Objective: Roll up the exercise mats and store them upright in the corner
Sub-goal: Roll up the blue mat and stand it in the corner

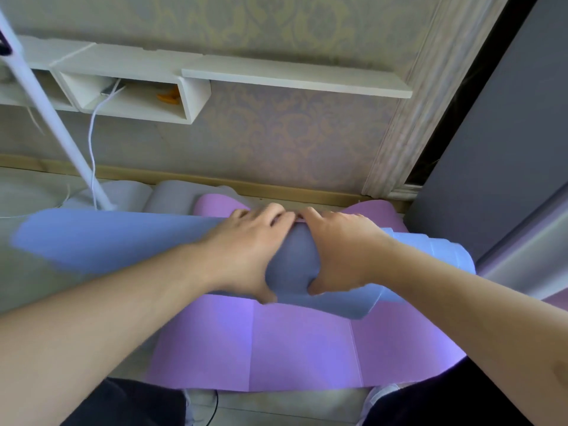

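A blue exercise mat [101, 241], rolled into a thick tube, lies across the floor from left to right. Under it a purple mat [295, 345] is spread flat, with fold lines showing. My left hand [246, 244] and my right hand [341, 244] sit side by side on the middle of the blue roll, fingers curled over its far side and thumbs on its near side. The fingertips meet near the purple mat's far edge [215, 204]. The roll's right end [442, 256] shows its layered edge.
A grey mat or cushion [172, 195] lies by the skirting board. A white pole [46, 109] slants down at the left with a white cable [92, 136]. A white wall shelf [276, 75] hangs above. A grey door [491, 149] stands at the right. My knees are at the bottom.
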`<action>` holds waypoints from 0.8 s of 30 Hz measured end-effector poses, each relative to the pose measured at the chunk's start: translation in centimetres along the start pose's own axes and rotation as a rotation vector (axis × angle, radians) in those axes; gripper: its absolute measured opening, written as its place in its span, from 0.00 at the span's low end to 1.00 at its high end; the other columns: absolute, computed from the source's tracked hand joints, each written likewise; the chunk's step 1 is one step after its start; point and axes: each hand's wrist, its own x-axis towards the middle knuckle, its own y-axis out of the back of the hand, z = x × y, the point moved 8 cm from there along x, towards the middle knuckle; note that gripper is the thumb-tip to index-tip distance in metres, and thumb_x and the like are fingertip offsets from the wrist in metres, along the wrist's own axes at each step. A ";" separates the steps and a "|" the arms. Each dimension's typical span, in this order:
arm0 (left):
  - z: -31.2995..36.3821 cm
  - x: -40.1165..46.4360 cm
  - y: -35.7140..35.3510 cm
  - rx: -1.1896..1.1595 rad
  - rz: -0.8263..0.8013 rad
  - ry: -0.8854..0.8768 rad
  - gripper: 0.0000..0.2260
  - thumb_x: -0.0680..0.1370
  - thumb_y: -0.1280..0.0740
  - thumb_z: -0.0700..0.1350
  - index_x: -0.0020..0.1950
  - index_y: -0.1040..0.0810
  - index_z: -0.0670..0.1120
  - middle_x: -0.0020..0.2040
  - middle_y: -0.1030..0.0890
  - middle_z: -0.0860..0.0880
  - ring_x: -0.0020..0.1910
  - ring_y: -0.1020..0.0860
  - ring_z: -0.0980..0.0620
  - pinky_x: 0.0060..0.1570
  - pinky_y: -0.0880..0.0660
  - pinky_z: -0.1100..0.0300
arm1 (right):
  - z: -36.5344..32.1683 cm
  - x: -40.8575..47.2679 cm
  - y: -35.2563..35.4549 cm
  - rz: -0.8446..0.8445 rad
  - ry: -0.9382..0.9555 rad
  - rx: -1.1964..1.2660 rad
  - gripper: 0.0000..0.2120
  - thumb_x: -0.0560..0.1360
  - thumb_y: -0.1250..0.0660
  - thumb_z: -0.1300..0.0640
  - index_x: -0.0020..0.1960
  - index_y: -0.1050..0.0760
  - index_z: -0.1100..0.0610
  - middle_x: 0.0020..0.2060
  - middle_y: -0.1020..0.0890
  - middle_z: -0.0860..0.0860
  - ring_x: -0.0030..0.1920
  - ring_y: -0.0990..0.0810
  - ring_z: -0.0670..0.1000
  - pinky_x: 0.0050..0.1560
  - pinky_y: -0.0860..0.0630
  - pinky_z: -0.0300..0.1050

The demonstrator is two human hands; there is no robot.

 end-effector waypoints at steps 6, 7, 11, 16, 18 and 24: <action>3.0 0.6 -0.6 0.165 0.182 -0.097 0.51 0.55 0.21 0.60 0.73 0.34 0.46 0.64 0.29 0.50 0.60 0.26 0.45 0.64 0.30 0.46 | 0.3 -0.4 -0.5 -0.124 -0.092 0.249 0.43 0.58 0.16 0.35 0.57 0.36 0.54 0.40 0.19 0.49 0.37 0.19 0.51 0.37 0.18 0.53; 2.9 0.8 -0.1 0.160 0.196 -0.114 0.48 0.54 0.21 0.60 0.71 0.33 0.46 0.61 0.28 0.51 0.58 0.26 0.46 0.61 0.29 0.47 | 0.5 -0.4 -0.3 -0.127 -0.099 0.268 0.43 0.58 0.16 0.34 0.58 0.36 0.54 0.41 0.18 0.48 0.39 0.18 0.51 0.40 0.17 0.54; 3.3 1.6 1.6 0.157 0.235 -0.147 0.44 0.54 0.23 0.60 0.67 0.33 0.49 0.57 0.28 0.53 0.55 0.25 0.47 0.55 0.27 0.46 | 1.7 -1.3 1.2 -0.086 -0.092 0.267 0.44 0.59 0.22 0.28 0.64 0.32 0.50 0.49 0.20 0.43 0.48 0.19 0.49 0.54 0.20 0.53; 0.9 2.1 5.4 -0.108 0.261 0.064 0.40 0.58 0.23 0.63 0.65 0.36 0.55 0.59 0.29 0.57 0.57 0.22 0.49 0.54 0.25 0.49 | 4.9 -7.2 10.4 0.632 -0.101 0.042 0.40 0.65 0.28 0.34 0.68 0.26 0.58 0.62 0.24 0.54 0.68 0.28 0.61 0.74 0.39 0.58; -0.3 2.0 8.2 -0.275 0.321 0.185 0.41 0.58 0.21 0.64 0.65 0.35 0.56 0.61 0.27 0.58 0.56 0.20 0.48 0.53 0.22 0.49 | 6.8 -11.4 14.0 0.934 -0.245 0.120 0.39 0.68 0.23 0.43 0.71 0.29 0.62 0.67 0.28 0.58 0.71 0.32 0.64 0.73 0.41 0.59; -0.7 2.3 16.1 -0.824 0.629 0.282 0.25 0.57 0.17 0.54 0.49 0.24 0.54 0.41 0.18 0.58 0.37 0.22 0.52 0.38 0.17 0.54 | 6.1 -14.3 14.8 0.803 -0.436 0.650 0.19 0.74 0.25 0.44 0.55 0.31 0.49 0.51 0.22 0.46 0.49 0.22 0.48 0.50 0.21 0.50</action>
